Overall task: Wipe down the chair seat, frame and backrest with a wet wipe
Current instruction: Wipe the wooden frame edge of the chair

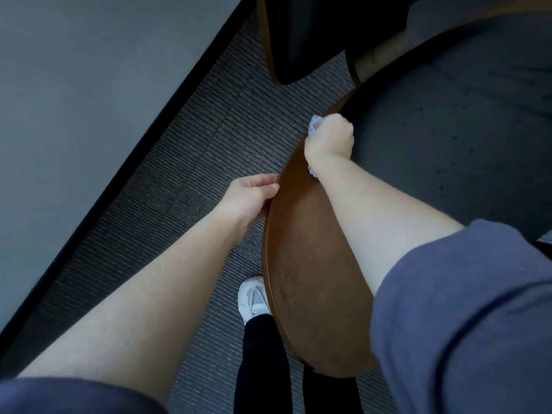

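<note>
step: was wiping the backrest point(307, 264) rim.
right hand point(330, 137): curled round the wipe point(314, 125), on the rim.
left hand point(251, 195): pinched the backrest's outer edge.
next: called for sliding the wipe along, pressing firmly.

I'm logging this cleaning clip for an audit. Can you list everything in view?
curved brown wooden chair shell: one, brown, centre to lower right.
upholstered chair cushion: one, grey-blue, right, inside the shell.
crumpled wet wipe: one, white, at the shell's upper rim.
ribbed carpet: one, grey, floor left of the chair.
wall: one, grey, upper left.
dark furniture piece: one, brown and black, top centre.
sneaker: one, white, bottom centre.
sleeves: two, blue, bottom corners.
left hand: one, grips the shell's left edge.
right hand: one, holds the wipe.
</note>
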Demonstrator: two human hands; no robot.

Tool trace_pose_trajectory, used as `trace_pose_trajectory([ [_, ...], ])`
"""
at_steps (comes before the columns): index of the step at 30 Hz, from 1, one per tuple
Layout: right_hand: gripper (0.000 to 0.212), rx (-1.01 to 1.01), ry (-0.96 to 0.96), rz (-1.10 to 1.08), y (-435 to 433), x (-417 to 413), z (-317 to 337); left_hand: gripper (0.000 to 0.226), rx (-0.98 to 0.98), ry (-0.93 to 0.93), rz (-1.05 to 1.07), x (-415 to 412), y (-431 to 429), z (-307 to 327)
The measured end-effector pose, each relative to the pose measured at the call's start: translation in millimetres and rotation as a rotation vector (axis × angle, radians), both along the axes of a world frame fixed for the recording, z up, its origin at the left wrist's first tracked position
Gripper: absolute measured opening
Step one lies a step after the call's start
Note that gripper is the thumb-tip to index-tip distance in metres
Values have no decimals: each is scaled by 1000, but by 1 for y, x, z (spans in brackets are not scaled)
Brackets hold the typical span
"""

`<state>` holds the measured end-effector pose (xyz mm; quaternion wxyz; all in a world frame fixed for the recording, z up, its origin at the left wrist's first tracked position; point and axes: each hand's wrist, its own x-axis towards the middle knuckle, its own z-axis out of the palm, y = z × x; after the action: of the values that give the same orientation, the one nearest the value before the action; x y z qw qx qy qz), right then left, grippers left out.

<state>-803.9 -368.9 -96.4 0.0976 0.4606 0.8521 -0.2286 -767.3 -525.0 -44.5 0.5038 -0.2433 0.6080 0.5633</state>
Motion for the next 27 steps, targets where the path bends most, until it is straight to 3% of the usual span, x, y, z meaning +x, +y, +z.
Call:
trace_pose_trajectory([
  [7,21,-125,7,74,33,-17,-11,30,145,-34,62,-3,-6,-16],
  [12,27,-139,-68,440,46,-10,6,29,178,-44,104,0,-6,-20],
  [15,39,-38,-289,765,62,-13,18,30,176,-33,103,1,-6,-20],
  [17,45,-96,-407,873,77,-19,25,31,174,-29,100,0,-6,-20],
  [20,50,-54,-397,1012,89,-20,22,31,178,-23,105,1,-5,-19],
  [23,44,117,-301,1043,93,-21,8,29,178,-13,117,3,-4,-18],
  [27,32,235,-267,903,103,-30,-10,27,143,15,90,3,-2,-17],
])
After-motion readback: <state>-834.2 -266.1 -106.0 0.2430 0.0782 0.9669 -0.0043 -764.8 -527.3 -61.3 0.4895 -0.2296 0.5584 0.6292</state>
